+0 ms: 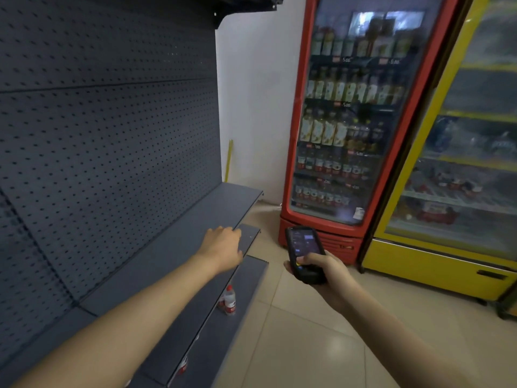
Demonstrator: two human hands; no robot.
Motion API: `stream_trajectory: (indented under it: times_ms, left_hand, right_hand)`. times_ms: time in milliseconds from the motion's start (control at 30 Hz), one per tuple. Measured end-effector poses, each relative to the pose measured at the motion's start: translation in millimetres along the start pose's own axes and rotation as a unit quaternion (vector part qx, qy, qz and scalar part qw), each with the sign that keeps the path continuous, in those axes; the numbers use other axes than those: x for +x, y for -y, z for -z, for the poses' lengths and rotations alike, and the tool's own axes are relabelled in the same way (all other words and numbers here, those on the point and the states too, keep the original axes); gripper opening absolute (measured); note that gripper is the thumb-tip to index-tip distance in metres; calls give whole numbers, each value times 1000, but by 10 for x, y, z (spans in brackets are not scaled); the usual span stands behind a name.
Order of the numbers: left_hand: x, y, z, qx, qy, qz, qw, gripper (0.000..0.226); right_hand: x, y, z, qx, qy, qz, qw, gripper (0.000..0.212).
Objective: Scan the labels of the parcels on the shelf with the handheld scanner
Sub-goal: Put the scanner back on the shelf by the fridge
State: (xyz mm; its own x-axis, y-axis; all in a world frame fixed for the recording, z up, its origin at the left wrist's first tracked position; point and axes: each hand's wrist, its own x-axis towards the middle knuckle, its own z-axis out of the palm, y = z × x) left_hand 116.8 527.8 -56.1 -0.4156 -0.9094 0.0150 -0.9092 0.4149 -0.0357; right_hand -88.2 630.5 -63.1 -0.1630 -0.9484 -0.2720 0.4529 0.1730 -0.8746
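The handheld scanner (pixel 305 254) sat in my right hand (pixel 321 273), held out over the floor tiles (pixel 307 345) to the right of the shelving. Its lit screen faced up towards me and its top end pointed at the base of the red drinks fridge (pixel 355 107). My fingers wrapped around its lower half, with the thumb (pixel 303 259) lying across the keys just below the screen. That forearm came in from the lower right, wrist roughly level.

My left hand (pixel 222 247) was stretched forward on a nearly straight arm, palm down, over the front edge of the grey shelf (pixel 173 247). Its fingers were loosely extended and gripped nothing; I couldn't tell whether they touched the metal.

On a lower shelf (pixel 246 278), beneath my left forearm, stood small bottles (pixel 230 302) with red caps. A yellow fridge (pixel 453 163) stood just beside the red one.
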Motion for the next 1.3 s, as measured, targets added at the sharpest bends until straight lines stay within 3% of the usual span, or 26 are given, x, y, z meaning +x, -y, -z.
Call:
stream_trajectory:
  times_ms: [233, 500, 600, 700, 900, 1067, 1300]
  left_hand:
    - [1434, 315, -41, -7, -5, 8, 1000, 42]
    - [2823, 551, -75, 7, -6, 16, 1000, 41]
    - [3334, 607, -189, 5, 12, 31, 999, 41]
    - [3839, 672, -293, 2, 24, 58, 998, 41]
    - [4631, 817, -420, -27, 39, 136, 990, 35]
    - [4995, 981, -504, -41, 48, 190, 980, 30]
    - [5544, 1384, -697, -53, 65, 274, 958, 22]
  right_hand:
    - [1409, 380, -127, 32, 24, -20, 999, 47]
    - [2800, 800, -146, 33, 67, -35, 997, 47]
    - [3366, 918, -103, -3, 80, -50, 996, 36]
    - [3982, 1056, -58, -32, 100, -61, 993, 35]
    - [5148, 1233, -5, -111, 145, -106, 977, 62]
    - [5865, 1207, -145, -147, 182, -128, 964, 43]
    - [6900, 1191, -430, -207, 247, -163, 933, 41]
